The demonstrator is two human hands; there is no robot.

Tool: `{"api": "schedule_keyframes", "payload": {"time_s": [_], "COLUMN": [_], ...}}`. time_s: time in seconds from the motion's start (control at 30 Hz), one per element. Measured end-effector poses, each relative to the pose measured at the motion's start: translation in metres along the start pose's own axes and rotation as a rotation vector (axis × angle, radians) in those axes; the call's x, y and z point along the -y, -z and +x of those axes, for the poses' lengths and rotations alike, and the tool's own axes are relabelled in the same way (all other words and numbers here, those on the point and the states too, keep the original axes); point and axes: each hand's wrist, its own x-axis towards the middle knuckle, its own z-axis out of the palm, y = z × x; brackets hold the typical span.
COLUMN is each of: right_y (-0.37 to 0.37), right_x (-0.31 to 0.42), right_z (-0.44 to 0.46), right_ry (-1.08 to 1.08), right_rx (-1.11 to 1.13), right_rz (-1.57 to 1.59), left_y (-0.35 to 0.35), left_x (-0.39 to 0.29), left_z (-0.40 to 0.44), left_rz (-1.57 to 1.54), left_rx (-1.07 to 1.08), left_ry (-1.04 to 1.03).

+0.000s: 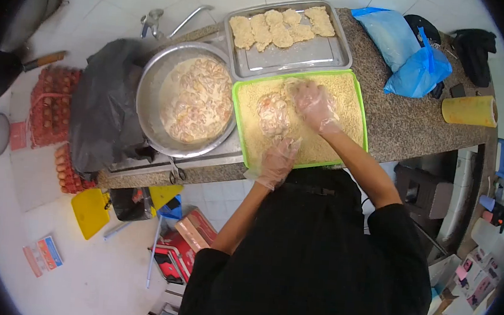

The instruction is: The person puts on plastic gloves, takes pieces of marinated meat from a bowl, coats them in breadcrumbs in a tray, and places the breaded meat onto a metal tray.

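Both my hands wear clear plastic gloves and are over a green-rimmed tray (pixel 239 127) of pale breadcrumbs (pixel 324 148). A batter-coated piece of raw meat (pixel 273 115), probably chicken, lies in the crumbs at the tray's left-centre. My left hand (pixel 280 155) is at that piece's near end, fingers stretched towards it. Farther back and to the right, my right hand (pixel 315 106) lies fairly flat, fingers extended, over another piece that it mostly hides. To the left, a large metal bowl (pixel 149 105) holds many raw meat pieces in creamy batter (pixel 197 97).
Behind the green tray, a metal tray (pixel 325 55) carries several crumbed pieces (pixel 282 35). Blue plastic bags (pixel 420 71) and a yellow roll (pixel 470 109) sit on the counter to the right. A black bag (pixel 107 101), egg trays (pixel 53 106) and scissors (pixel 177 172) are left.
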Motion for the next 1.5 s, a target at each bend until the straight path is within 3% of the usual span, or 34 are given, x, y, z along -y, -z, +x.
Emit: {"api": "schedule_keyframes", "payload": {"time_s": [0.07, 0.23, 0.33, 0.43, 0.5, 0.6, 0.67, 0.77, 0.87, 0.9, 1.0, 1.07, 1.1, 1.23, 1.3, 1.33, 1.4, 1.47, 1.5], "right_y": [-0.007, 0.008, 0.029, 0.053, 0.099, 0.103, 0.112, 0.087, 0.063, 0.058, 0.011, 0.030, 0.045, 0.106, 0.135, 0.121, 0.078, 0.069, 0.066], "right_x": [-0.004, -0.015, -0.007, -0.002, -0.015, -0.041, -0.044, -0.042, -0.029, -0.026, -0.022, -0.027, -0.031, -0.054, -0.056, -0.050, -0.030, -0.021, -0.020], "right_z": [0.005, -0.020, -0.050, -0.071, -0.086, -0.132, -0.134, -0.145, -0.132, -0.126, -0.138, -0.125, -0.119, -0.106, -0.096, -0.104, -0.127, -0.116, -0.109], "right_ry": [0.075, 0.128, 0.175, -0.017, -0.161, -0.591, -0.635, -0.796, -1.019, -1.092, -1.373, -1.458, -1.489, -1.232, -0.972, -0.920, -0.818, -0.990, -1.076], "right_rx": [0.046, 0.080, 0.171, -0.031, -0.118, 0.562, 0.695, 0.745, 0.639, 0.591, 0.500, 0.258, 0.123, 0.559, 0.844, 0.821, 0.778, 0.881, 0.926], "right_rz": [-0.036, 0.191, 0.049, 0.506, 0.473, 0.427, 0.469, 0.613, 0.835, 0.914, 1.548, 1.924, 2.108, 1.232, 0.795, 0.776, 0.742, 0.809, 0.838], "left_y": [-0.005, 0.011, 0.009, 0.016, 0.016, 0.004, 0.008, -0.008, -0.033, -0.037, -0.054, -0.069, -0.063, -0.001, 0.007, 0.003, -0.016, -0.050, -0.052], "left_x": [0.007, -0.025, -0.032, -0.041, -0.035, -0.023, -0.046, -0.032, -0.025, -0.024, -0.021, -0.019, -0.022, -0.068, -0.069, -0.060, -0.042, -0.035, -0.043], "left_z": [-0.006, -0.002, 0.000, 0.000, -0.002, -0.004, 0.012, 0.023, 0.031, 0.034, 0.043, 0.051, 0.052, 0.046, 0.050, 0.056, 0.056, 0.049, 0.050], "left_rz": [0.120, -0.033, 0.004, 0.127, 0.253, 0.366, 0.292, 0.187, 0.044, -0.224, -1.024, -1.541, -1.431, -0.947, -0.624, -0.423, -0.429, -0.855, -0.954], "left_rx": [-0.026, -0.099, -0.117, 0.021, 0.143, 0.264, 0.300, 0.360, 0.168, 0.163, 0.121, 0.057, 0.035, 0.037, 0.277, 0.494, 0.645, 0.501, 0.416], "left_ry": [-0.150, 0.105, 0.157, 0.271, 0.300, 0.334, 0.481, 0.457, 0.547, 0.605, 0.728, 0.748, 0.778, 0.772, 0.655, 0.568, 0.579, 0.781, 0.737]}}
